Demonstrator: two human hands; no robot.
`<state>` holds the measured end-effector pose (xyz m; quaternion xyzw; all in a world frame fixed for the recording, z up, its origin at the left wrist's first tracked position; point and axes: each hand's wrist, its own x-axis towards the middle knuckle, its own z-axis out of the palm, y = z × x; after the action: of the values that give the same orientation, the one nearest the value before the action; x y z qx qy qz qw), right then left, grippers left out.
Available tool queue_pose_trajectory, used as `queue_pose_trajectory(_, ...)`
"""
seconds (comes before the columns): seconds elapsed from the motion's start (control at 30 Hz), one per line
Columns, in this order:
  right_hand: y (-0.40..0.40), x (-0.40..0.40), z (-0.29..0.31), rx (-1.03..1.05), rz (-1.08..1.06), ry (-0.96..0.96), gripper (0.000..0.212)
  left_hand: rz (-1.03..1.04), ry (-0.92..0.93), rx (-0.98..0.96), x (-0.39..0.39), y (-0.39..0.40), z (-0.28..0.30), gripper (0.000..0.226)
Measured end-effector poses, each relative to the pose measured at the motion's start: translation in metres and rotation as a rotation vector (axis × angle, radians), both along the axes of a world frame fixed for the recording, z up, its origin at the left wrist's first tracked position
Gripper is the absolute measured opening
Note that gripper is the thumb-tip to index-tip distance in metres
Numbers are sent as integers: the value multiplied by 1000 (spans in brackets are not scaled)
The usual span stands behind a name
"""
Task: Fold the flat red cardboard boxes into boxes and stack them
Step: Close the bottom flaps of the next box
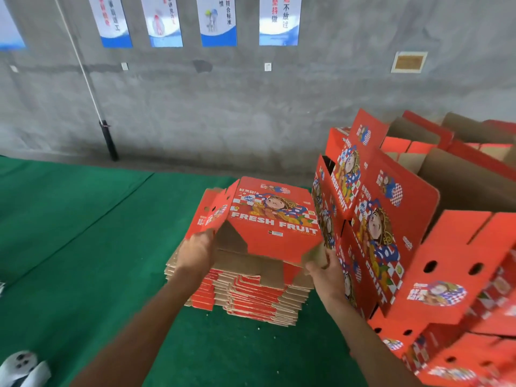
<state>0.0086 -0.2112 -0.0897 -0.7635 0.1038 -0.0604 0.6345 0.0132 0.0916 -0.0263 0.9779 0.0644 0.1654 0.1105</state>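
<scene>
From the head camera, the left hand (pixel 196 254) grips the left side flap of a red box (pixel 275 223), fingers curled round its edge, while the right hand (pixel 325 270) pinches a brown bottom flap at its right corner. The box is held partly opened just above the pile of flat boxes (pixel 245 297) on the green mat (pixel 83 219). Many flats remain, so I judge plenty is left; folded boxes (pixel 418 247) already stand stacked along the mat's right edge. Behind runs a grey concrete wall (pixel 223 107) with posters (pixel 217 20).
</scene>
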Motion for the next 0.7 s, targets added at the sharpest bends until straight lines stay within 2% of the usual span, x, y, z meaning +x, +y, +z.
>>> queue_pose_trajectory(0.1, 2, -13, 43, -47, 36, -154, 57, 29, -233, -291, -19, -6, 48, 29)
queue_pose_trajectory(0.23, -9, -41, 112, -287, -7, -296, 46, -7, -451, -653, -60, -7, 109, 37)
queue_pose_trajectory(0.37, -48, -88, 184, -433, 185, -229, 34, -42, -643, -757, -114, 5, 149, 19)
queue_pose_trajectory(0.43, -68, -116, 215, -440, 291, -230, 19, -58, -726, -815, -139, 9, 159, 29)
queue_pose_trajectory(0.5, -84, -140, 237, -453, 384, -190, 15, -102, -753, -909, -160, 6, 158, 46)
queue_pose_trajectory(0.57, -95, -156, 245, -535, 453, -174, 19, -131, -706, -959, -176, -6, 147, 52)
queue_pose_trajectory(0.7, -118, -189, 224, -617, 525, -81, 26, -113, -483, -985, -191, -34, 98, 40)
